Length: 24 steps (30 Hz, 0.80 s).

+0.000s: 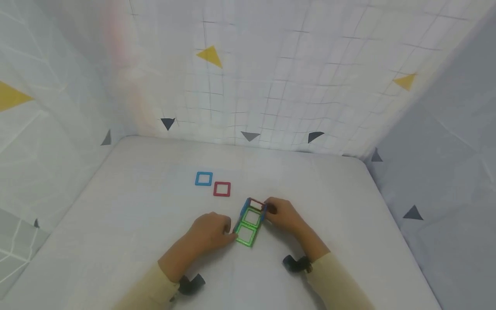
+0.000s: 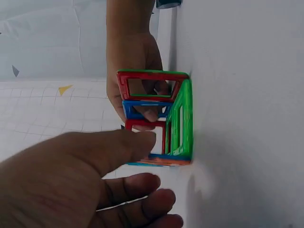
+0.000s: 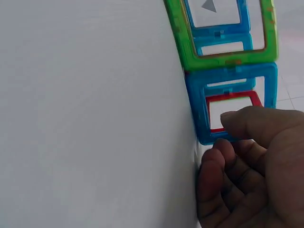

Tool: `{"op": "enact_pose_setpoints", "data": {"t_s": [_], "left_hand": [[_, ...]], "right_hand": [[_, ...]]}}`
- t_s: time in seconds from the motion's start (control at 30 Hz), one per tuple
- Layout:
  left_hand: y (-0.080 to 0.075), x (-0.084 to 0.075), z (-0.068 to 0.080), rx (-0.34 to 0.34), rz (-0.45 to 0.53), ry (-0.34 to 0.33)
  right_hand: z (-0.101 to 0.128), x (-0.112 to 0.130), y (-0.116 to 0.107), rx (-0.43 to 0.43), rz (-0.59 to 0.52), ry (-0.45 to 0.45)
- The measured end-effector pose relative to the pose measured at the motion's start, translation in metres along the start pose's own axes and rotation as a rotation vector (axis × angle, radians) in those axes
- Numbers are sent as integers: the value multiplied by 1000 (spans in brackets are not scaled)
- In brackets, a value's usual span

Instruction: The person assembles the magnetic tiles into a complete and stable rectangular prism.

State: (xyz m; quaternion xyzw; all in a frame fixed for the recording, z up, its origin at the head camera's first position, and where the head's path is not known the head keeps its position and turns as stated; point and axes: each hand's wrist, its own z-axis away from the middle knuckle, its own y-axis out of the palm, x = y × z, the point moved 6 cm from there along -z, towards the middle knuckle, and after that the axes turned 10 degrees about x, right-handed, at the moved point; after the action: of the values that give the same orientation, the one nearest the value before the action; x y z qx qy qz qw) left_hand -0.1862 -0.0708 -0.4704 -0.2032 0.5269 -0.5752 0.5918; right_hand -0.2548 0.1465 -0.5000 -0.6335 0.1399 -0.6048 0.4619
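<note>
On the white table stands a small box-like structure of magnetic tiles (image 1: 248,232), see-through square frames in green, blue, red and orange. Green squares form its top in the head view. My right hand (image 1: 284,215) is at its far right corner; in the right wrist view its thumb and bent fingers pinch the edge of a blue square tile (image 3: 192,102). My left hand (image 1: 211,232) is at the near left corner, thumb stretched to the structure. In the left wrist view that thumb overlaps the red tile (image 2: 154,85) side, with the other fingers loosely bent and apart from it.
A loose blue square tile (image 1: 196,178) and a loose red square tile (image 1: 215,189) lie flat beyond the left hand. Patterned white sheeting (image 1: 255,86) rises behind the table (image 1: 155,181) and along both sides.
</note>
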Motion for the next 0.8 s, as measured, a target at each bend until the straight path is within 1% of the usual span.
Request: {"op": "enact_pose_setpoints", "data": {"t_s": [0.13, 0.27, 0.5, 0.67, 0.8], "left_hand": [[-6, 7, -5, -31, 48, -22], [-10, 11, -12, -90, 89, -28], [-16, 11, -24, -169, 124, -14], [-20, 10, -30, -232, 156, 3], [-20, 11, -31, -249, 190, -4]], "right_hand": [[9, -5, 0, 16, -25, 12], [20, -5, 0, 29, -67, 18], [42, -1, 3, 69, -105, 39], [53, -2, 10, 88, -140, 57], [59, -2, 16, 107, -165, 52]]}}
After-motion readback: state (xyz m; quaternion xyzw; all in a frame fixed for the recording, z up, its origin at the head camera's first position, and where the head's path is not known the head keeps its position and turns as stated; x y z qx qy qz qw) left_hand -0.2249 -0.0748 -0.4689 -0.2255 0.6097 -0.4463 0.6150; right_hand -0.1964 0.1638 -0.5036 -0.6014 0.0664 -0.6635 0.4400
